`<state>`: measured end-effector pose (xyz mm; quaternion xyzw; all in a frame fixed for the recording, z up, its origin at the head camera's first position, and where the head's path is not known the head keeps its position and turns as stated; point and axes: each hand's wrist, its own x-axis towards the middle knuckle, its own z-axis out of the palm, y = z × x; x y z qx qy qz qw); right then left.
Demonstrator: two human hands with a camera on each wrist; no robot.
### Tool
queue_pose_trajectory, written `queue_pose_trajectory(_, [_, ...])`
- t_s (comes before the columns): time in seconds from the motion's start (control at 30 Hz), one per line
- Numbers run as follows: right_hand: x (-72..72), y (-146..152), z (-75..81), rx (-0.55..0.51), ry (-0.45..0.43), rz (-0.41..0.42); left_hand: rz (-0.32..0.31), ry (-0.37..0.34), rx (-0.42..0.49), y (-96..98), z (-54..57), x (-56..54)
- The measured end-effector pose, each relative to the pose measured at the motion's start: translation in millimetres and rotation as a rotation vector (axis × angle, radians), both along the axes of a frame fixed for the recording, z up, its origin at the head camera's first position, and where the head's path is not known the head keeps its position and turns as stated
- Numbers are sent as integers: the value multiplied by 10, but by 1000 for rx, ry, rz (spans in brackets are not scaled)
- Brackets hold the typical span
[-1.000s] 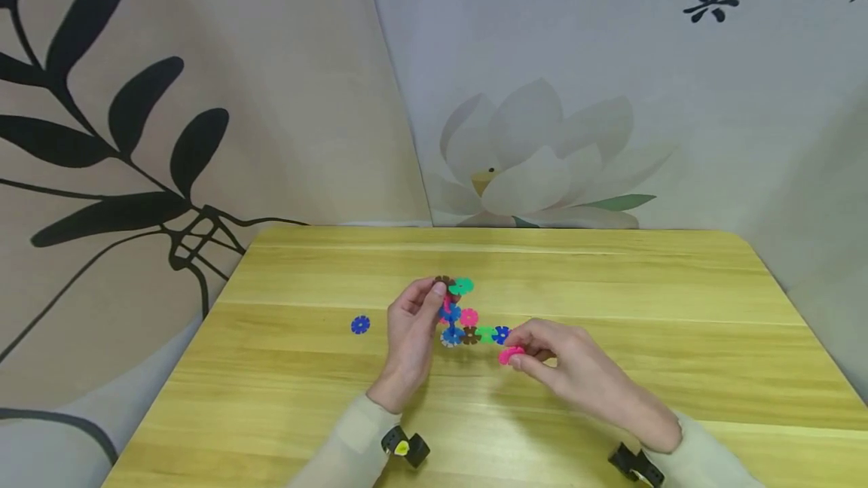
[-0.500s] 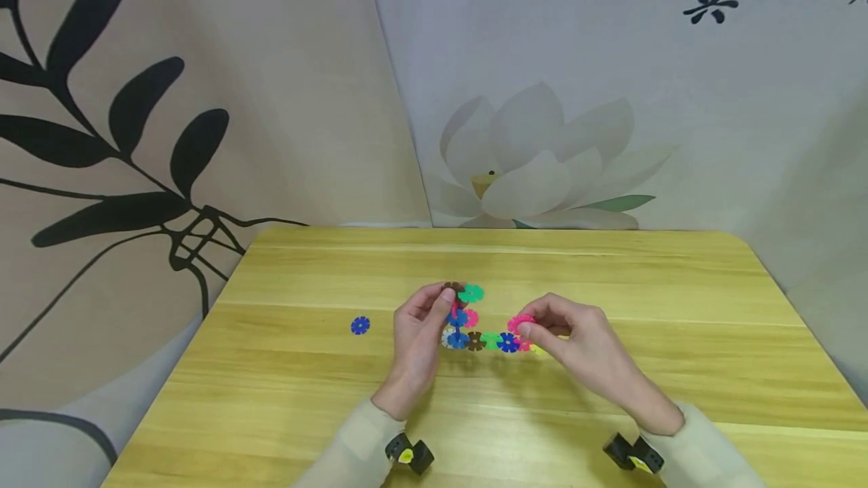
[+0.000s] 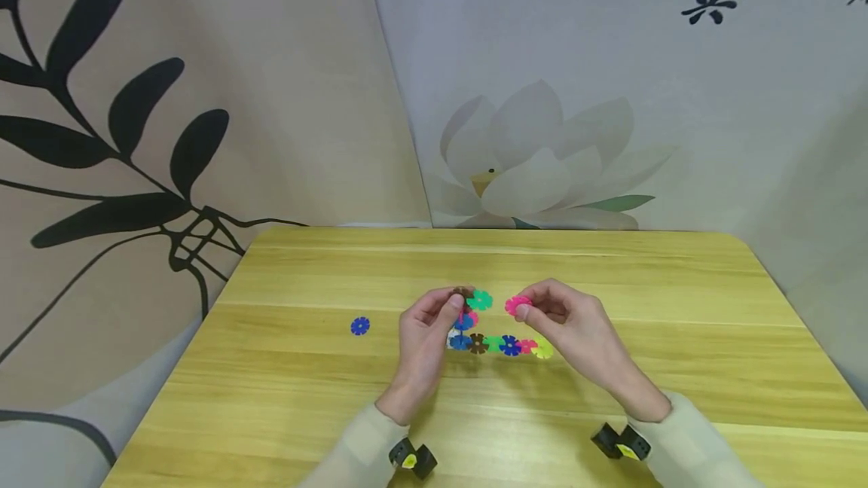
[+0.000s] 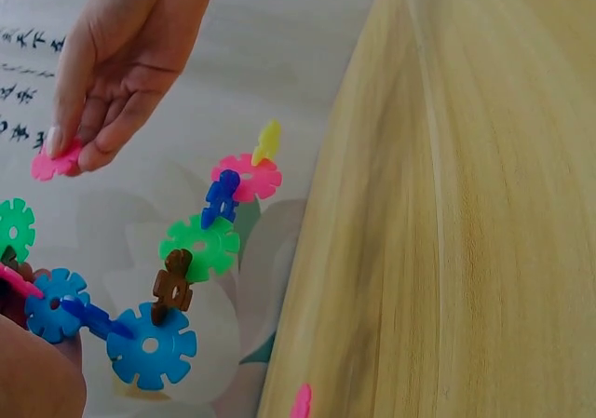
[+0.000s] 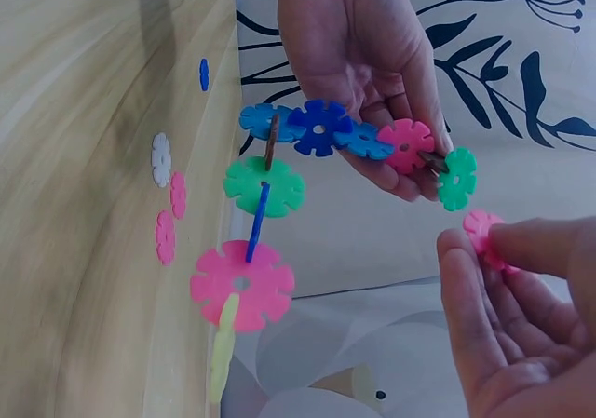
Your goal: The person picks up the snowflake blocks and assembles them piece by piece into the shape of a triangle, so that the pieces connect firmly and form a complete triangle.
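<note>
My left hand (image 3: 423,337) pinches the brown end of a chain of interlocking plastic flower discs (image 5: 318,128). The chain bends into a U, running through pink and blue discs, then brown, green, dark blue and pink to a yellow disc (image 3: 542,347). A green disc (image 5: 456,179) sticks out beside the left fingertips. Between thumb and fingers my right hand (image 3: 576,330) pinches a single pink disc (image 3: 518,305), a short gap to the right of that green disc. In the left wrist view the left hand is mostly cut off.
A loose blue disc (image 3: 360,326) lies on the wooden table (image 3: 271,398) left of the hands. The right wrist view also shows a white disc (image 5: 161,160) and two pink discs (image 5: 165,237) flat on the tabletop. Printed backdrop walls (image 3: 305,96) stand behind the table.
My right hand has moved up from the chain's lower end with the pink disc, uncovering the yellow disc. My left hand has shifted slightly right and toward me with the chain.
</note>
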<state>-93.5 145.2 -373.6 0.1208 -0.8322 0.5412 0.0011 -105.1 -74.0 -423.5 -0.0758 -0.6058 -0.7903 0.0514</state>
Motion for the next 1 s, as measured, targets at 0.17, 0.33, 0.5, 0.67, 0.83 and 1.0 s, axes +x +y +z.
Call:
queue_pose_trajectory(0.17, [-18, -29, -13, -7, -11, -25, -1, 22, -18, 15, 6, 17])
queue_pose_trajectory(0.33, [-23, -54, -29, -14, -11, -36, 0, 31, -20, 33, 3, 26])
queue_pose_trajectory(0.5, [-16, -76, -42, -35, 2, -17, 3, 24, -35, 47, -1, 36])
queue_pose_trajectory(0.67, [-7, -97, -44, -55, 12, -1, -1, 21, -24, 65, -3, 42])
queue_pose_trajectory(0.83, [-26, -100, -66, -54, 9, -2, -23, 30, -1, 76, -8, 48])
queue_pose_trajectory(1.0, [-33, -104, -70, -47, 11, -8, -23, 18, -31, 78, -17, 52])
